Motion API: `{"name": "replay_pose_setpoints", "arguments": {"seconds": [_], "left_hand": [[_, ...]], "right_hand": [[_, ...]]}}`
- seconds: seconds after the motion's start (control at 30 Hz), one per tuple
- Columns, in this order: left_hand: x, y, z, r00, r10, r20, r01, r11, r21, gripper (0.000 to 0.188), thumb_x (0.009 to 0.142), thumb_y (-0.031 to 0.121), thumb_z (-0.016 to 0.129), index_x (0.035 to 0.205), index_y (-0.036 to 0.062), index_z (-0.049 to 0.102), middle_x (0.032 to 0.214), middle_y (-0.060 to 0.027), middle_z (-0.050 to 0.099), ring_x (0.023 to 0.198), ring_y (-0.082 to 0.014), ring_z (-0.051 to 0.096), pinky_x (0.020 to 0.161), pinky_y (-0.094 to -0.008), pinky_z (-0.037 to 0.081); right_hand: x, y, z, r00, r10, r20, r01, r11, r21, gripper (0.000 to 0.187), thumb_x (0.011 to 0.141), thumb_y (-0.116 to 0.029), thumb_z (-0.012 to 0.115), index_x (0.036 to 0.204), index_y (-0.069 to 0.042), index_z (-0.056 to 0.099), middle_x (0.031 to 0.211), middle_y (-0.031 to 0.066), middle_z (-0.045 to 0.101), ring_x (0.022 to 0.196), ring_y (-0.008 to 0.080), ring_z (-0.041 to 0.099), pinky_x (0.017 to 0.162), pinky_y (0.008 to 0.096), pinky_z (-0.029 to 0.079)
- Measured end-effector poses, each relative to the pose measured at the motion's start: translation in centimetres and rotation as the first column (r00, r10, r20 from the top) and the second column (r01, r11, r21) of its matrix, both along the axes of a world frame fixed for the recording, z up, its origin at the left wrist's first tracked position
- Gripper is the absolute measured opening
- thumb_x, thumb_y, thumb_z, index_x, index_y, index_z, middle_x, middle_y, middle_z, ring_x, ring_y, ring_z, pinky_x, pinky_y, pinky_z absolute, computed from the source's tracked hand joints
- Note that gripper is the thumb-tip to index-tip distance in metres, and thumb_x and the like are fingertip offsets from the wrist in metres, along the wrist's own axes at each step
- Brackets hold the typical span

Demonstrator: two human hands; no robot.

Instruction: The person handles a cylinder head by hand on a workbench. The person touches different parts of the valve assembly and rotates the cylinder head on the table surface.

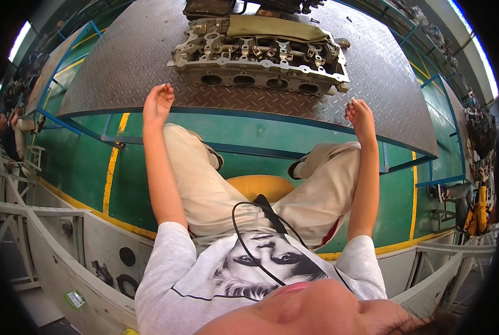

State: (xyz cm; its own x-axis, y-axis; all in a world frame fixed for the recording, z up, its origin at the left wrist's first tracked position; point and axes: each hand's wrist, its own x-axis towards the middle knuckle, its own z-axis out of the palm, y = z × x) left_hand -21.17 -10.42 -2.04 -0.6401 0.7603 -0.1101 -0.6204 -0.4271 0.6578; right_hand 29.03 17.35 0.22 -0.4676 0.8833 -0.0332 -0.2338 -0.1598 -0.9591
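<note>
An engine cylinder head (260,58) of grey metal lies on the checkered steel table top (115,72), its row of oval ports facing me. Along its far side rests a folded olive cloth (277,28). My left hand (159,103) is raised at the table's near edge, left of the cylinder head and apart from it; its fingers are loosely curled, with nothing seen in them. Near the casting's right end, also apart from it, my right hand (360,117) has its fingers bent together. A tiny pale spot shows at those fingertips, too small to identify.
Dark engine parts (210,8) sit at the table's far side, with small bits scattered at far right. The table's blue frame (244,149) runs before my knees. I sit on a yellow seat (260,187). A black cable (235,223) crosses my lap. Other people are at far left and right.
</note>
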Motion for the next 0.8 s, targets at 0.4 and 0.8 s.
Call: {"name": "replay_pose_setpoints", "arguments": {"seconds": [0.4,0.8], "left_hand": [[0.0,0.0,-0.3,0.999,-0.025,-0.036,0.026,0.999,0.035,0.007,0.085,0.005,0.055,0.087,-0.0022,0.056,0.086,-0.0113,0.061,0.078,-0.0188,0.057,0.068,-0.0270,0.047],[0.0,0.2,-0.5,0.999,0.030,-0.044,-0.032,0.998,-0.056,0.009,0.084,0.005,0.057,0.088,-0.0023,0.057,0.088,-0.0115,0.062,0.077,-0.0177,0.057,0.067,-0.0258,0.048]], "right_hand": [[0.0,-0.7,0.4,0.997,0.075,0.012,-0.075,0.997,-0.023,0.012,0.092,-0.015,0.051,0.086,-0.007,0.048,0.076,0.0037,0.054,0.067,0.0131,0.054,0.062,0.0262,0.047],[0.1,-0.9,0.0,0.965,0.206,0.163,-0.200,0.978,-0.052,0.014,0.092,-0.016,0.052,0.083,-0.006,0.049,0.074,0.0031,0.051,0.068,0.0147,0.055,0.065,0.0282,0.049]]}}
